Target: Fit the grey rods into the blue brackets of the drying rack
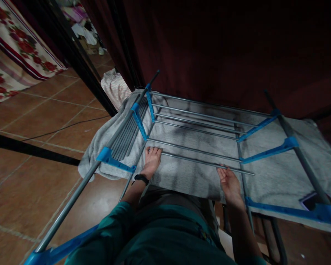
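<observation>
My left hand point(152, 161), with a black band on its wrist, grips a thin grey metal rod point(190, 159) near its left end. Close to the other end, my right hand point(229, 184) holds the same rod between thumb and fingers, palm turned partly up. The rod lies level across a half-built rack, just in front of several parallel rods point(194, 148) fitted between its sides. Blue plastic brackets point(270, 154) join thicker grey tubes point(307, 163) on the right; a matching side with blue brackets point(139, 121) stands on the left.
Several loose rods point(123, 141) lie bunched at the left on a grey blanket point(193, 180). A phone-like dark object point(307, 202) rests at the right, partly behind the tube. Dark bars point(82, 66) cross the left, over a tiled floor point(52, 121). A dark red curtain point(209, 48) hangs behind.
</observation>
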Tool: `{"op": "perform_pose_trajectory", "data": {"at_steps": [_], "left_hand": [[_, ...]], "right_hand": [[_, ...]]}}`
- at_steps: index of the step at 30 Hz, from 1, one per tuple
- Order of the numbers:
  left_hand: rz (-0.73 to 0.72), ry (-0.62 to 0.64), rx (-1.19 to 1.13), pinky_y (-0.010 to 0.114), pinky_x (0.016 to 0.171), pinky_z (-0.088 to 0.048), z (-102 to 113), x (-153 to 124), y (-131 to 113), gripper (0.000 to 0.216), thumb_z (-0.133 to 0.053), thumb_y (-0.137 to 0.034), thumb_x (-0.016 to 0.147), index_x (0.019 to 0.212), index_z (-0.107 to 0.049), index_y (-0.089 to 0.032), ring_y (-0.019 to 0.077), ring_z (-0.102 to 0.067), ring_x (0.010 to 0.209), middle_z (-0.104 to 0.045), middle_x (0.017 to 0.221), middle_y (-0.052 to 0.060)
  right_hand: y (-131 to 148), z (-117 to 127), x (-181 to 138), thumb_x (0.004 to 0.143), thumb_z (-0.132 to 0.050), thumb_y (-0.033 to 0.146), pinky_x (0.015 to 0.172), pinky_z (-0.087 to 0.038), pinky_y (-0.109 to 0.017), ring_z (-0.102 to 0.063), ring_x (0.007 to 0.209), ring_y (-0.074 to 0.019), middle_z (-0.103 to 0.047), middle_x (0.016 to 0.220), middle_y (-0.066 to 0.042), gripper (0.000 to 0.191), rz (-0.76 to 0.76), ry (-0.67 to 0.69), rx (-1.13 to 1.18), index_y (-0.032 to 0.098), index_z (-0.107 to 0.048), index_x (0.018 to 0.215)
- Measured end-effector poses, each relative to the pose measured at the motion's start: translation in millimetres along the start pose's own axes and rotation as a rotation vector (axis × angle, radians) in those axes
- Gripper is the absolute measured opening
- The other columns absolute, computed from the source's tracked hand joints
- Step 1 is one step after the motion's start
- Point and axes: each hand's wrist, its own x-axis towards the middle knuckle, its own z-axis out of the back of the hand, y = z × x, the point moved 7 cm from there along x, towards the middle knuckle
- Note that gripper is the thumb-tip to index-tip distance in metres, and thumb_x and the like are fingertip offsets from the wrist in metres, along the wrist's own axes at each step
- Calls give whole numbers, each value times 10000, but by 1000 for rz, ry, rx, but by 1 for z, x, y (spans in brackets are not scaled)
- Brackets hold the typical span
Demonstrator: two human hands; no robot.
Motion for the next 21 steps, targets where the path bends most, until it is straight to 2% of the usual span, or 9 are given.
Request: {"op": "perform_pose_trajectory", "data": {"at_steps": [5,10,16,21], "left_hand": [[-24,-35,-6,500,1160,-337,0,0,0,355,-403,-146,997,1248,-651,-184,264,-569,1138,-683,1134,105],[-38,-61,-24,469,1139,-381,3,0,-1,369,-399,-136,987,1222,-676,-201,270,-590,1113,-696,1108,104],[-14,-65,-57,489,1146,-375,7,2,4,436,-428,-71,872,1190,-700,-193,304,-603,1141,-704,1071,130],[-29,-97,-89,530,1140,-371,7,6,10,457,-463,-88,807,1183,-698,-197,316,-625,1096,-709,1062,121]], "right_hand": [[-4,2,4,782,-790,299,1001,-592,-366,-730,838,-148,-721,825,-11,164,-37,19,-25,210,-653,802],[-5,1,4,753,-799,304,999,-585,-352,-724,816,-139,-714,804,10,182,-33,8,-18,214,-658,825],[1,-9,-1,758,-775,359,995,-579,-354,-726,852,-137,-728,855,14,217,28,30,17,230,-650,879],[5,-16,-4,768,-767,359,981,-579,-355,-729,913,-157,-756,920,-8,224,26,20,81,231,-653,912]]}}
